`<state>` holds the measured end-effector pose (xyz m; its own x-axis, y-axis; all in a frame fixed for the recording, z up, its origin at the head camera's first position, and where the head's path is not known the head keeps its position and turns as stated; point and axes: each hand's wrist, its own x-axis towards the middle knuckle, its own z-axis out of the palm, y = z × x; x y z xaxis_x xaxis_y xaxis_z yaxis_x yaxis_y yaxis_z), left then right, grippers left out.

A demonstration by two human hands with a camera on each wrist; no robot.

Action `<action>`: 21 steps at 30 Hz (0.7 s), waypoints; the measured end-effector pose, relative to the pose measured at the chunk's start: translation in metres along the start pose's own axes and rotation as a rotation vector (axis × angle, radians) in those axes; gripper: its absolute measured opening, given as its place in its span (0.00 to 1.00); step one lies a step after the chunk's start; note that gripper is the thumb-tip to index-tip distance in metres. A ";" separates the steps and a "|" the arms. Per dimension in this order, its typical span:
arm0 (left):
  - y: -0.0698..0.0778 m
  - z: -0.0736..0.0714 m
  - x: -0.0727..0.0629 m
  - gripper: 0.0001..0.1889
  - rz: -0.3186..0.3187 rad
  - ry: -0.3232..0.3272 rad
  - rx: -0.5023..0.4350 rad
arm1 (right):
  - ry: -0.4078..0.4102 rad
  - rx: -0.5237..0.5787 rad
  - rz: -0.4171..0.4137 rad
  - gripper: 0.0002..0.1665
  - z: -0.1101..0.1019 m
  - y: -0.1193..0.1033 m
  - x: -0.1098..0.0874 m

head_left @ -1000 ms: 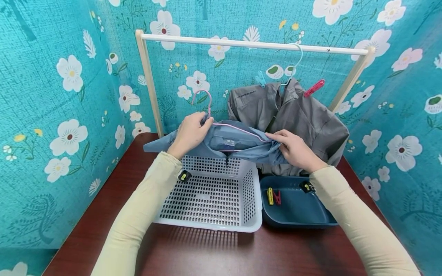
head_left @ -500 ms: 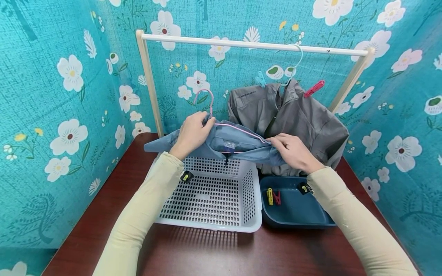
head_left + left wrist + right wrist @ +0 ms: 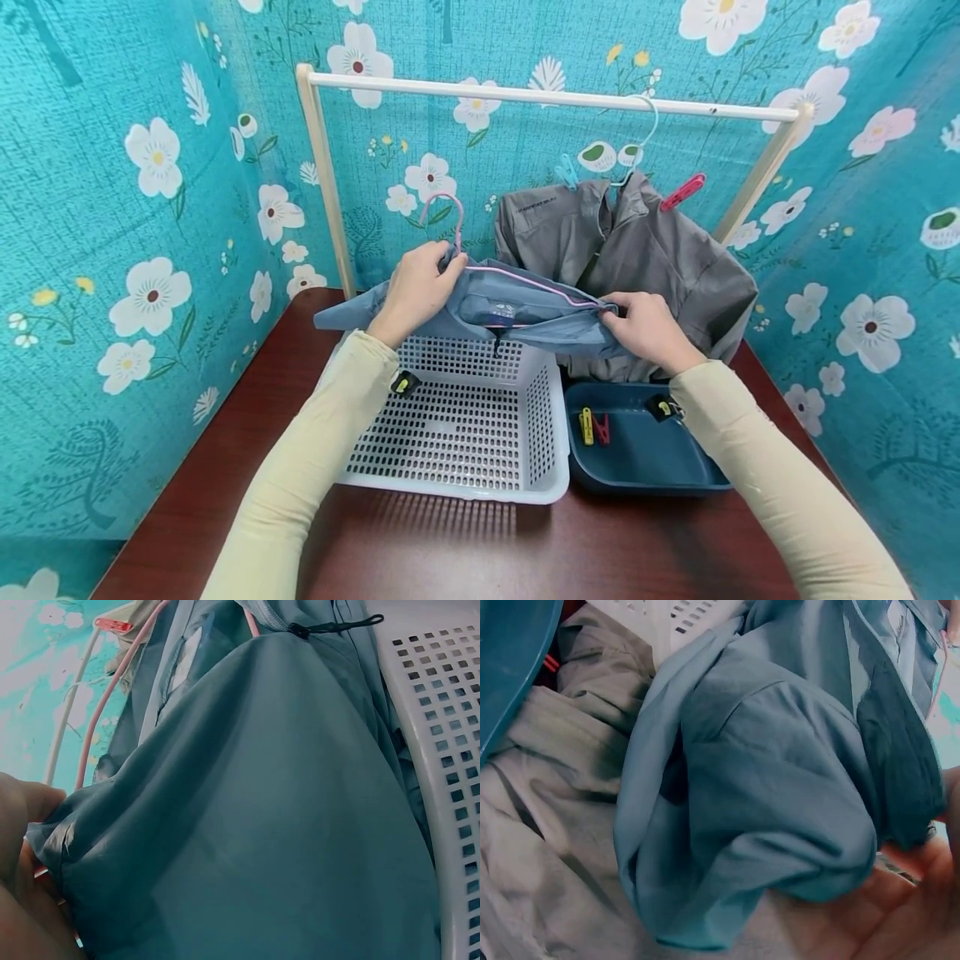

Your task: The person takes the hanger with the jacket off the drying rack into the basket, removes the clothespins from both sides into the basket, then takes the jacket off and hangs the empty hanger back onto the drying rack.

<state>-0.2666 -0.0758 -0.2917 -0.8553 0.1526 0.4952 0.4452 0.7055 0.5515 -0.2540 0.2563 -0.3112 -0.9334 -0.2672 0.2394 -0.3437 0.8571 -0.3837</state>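
A blue jacket is stretched between both hands above the white basket, its neck opening and label facing up. Inside it runs a pink clothes hanger, whose hook rises out near the left hand and whose bar crosses the opening. The left hand grips cloth at the base of the hook. At the opening's right end, the right hand pinches the jacket edge; the fingertips are partly hidden by cloth. In the right wrist view, a loose fold of the jacket hangs beside that hand.
Behind stands a rack with a white rail. A grey jacket hangs there on a light-blue hanger, with a blue clothespin and a red clothespin. A dark-blue tub holds a yellow clothespin and a red one.
The right hand first re-gripped the jacket edge, then moved slightly right, drawing the opening longer along the hanger bar. The left hand stayed almost in place, the hook shifting slightly right.
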 end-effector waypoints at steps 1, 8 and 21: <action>-0.001 0.000 0.000 0.20 -0.002 -0.002 -0.001 | -0.025 -0.002 0.020 0.16 -0.001 0.000 0.000; -0.005 -0.001 -0.001 0.19 -0.007 -0.019 -0.023 | -0.201 -0.028 0.113 0.17 -0.012 -0.001 0.000; -0.019 -0.005 0.001 0.15 0.108 -0.065 -0.105 | -0.501 1.007 0.200 0.15 -0.020 0.042 0.004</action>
<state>-0.2745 -0.0922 -0.2986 -0.8145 0.2707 0.5131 0.5582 0.6070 0.5657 -0.2697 0.3004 -0.3085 -0.8390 -0.5052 -0.2023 0.1000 0.2222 -0.9699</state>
